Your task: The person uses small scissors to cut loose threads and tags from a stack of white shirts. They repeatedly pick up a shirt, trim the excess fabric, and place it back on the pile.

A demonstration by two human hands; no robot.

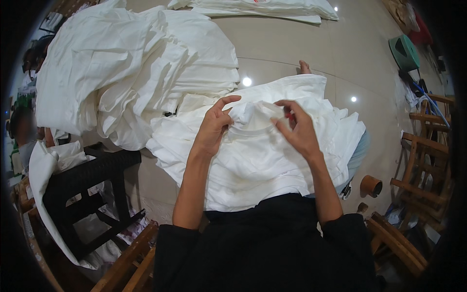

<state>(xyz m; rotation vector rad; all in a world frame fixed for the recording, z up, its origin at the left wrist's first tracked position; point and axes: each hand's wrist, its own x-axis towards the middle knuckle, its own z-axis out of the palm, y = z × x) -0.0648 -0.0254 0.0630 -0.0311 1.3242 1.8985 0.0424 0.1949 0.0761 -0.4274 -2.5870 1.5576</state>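
Observation:
Across my lap lies a heap of white cloth garments [262, 160], spread from knee to knee. At its middle, one white garment has a curved seamed band [253, 132], possibly a neckline, raised between my hands. My left hand [212, 129] pinches the left side of this band between thumb and fingers, index finger stretched out. On the right side, my right hand [301, 133] is slightly blurred, its thumb at the cloth. A small red object [290, 116] shows within its curled fingers, mostly hidden.
A large pile of white garments [109, 65] is at the left; more folded white cloth [262, 9] lies ahead on the tiled floor. A black plastic stool [95, 171] stands at left. Wooden frames [425, 142], a brown cylinder [370, 185] and a green roll [404, 53] are right. A person [23, 127] is far left.

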